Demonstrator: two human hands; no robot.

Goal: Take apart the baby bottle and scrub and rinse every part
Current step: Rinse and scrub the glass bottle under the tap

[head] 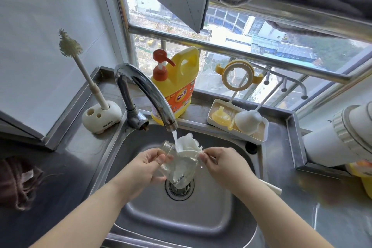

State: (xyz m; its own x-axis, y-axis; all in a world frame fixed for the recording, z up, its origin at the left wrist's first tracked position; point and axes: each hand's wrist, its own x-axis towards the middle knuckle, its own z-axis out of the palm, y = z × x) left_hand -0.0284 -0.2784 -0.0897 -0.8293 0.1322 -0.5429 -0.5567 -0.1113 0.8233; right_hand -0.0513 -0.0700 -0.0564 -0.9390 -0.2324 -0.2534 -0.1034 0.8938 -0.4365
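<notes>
Both our forearms reach in from the near edge of the stainless-steel sink (237, 225), meeting over the round drain (179, 187). Our left hand (141, 165) grips the clear glass baby bottle body (171, 164), thumb and fingers wrapped round its side. Its long axis runs slantwise: the open threaded neck points up and away toward the back left, close beside the falling water, and the base hangs down over the drain. Our right hand (216, 162) pinches the thin handle of the white sponge-headed bottle brush (189, 143), whose fluffy head sits just right of the neck, directly in the stream from the curved chrome tap (145, 94).

So the bottle lies left of the brush, held by the left hand, and the brush head is outside the mouth, near its rim. We judge the next move needs the neck and brush brought into line.

Along the back edge of the counter, a white tray (261, 135) holds a yellow silicone teat (219, 115) and a white domed cap (248, 122), with the yellow handled collar ring (237, 74) propped behind; whether they are washed we cannot tell.
</notes>
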